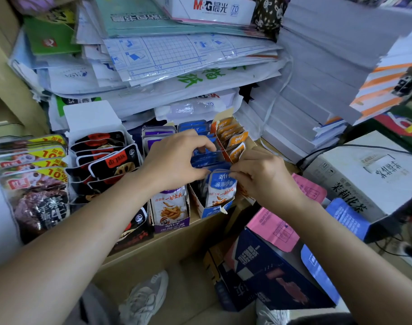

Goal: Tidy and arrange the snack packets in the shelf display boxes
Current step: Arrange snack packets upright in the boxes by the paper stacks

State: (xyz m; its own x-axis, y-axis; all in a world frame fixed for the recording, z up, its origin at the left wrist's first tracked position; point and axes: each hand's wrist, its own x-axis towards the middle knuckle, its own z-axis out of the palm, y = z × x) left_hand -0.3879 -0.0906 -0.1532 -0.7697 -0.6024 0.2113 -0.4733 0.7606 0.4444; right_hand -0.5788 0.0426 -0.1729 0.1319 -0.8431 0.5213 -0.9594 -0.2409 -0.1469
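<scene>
1. A person's two hands work over a row of cardboard display boxes standing on a shelf, near its front edge, beneath tall stacks of paper and plastic-wrapped stationery (191,66).
2. The right hand (263,177) is closed in a pinch on the top edge of a blue snack packet (221,191), which stands upright at the front of the blue display box (212,211).
3. The left hand (174,158) is curled over the middle of that same box, fingertips (206,143) pressed down onto the tops of the blue packets behind the front one; whether it grips any single packet cannot be told.
4. Just left of the blue box stands a purple display box (172,224), its front packet showing fries; the left wrist crosses above it.
5. Just right of the blue box, toward the back of the shelf, an orange display box (226,156) holds orange packets (237,139) leaning at a tilt.
6. Farther left, black packets (113,160) fan out in a white box (90,118), and red-and-yellow packets (34,174) lie overlapped at the shelf's left end.
7. Below the shelf edge, a dark blue carton (270,273) with pink flaps (273,228) sits on the floor beside the person's pale sneakers (146,299).
8. A white carton (369,174) stands at the right, a black cable running over it.
</scene>
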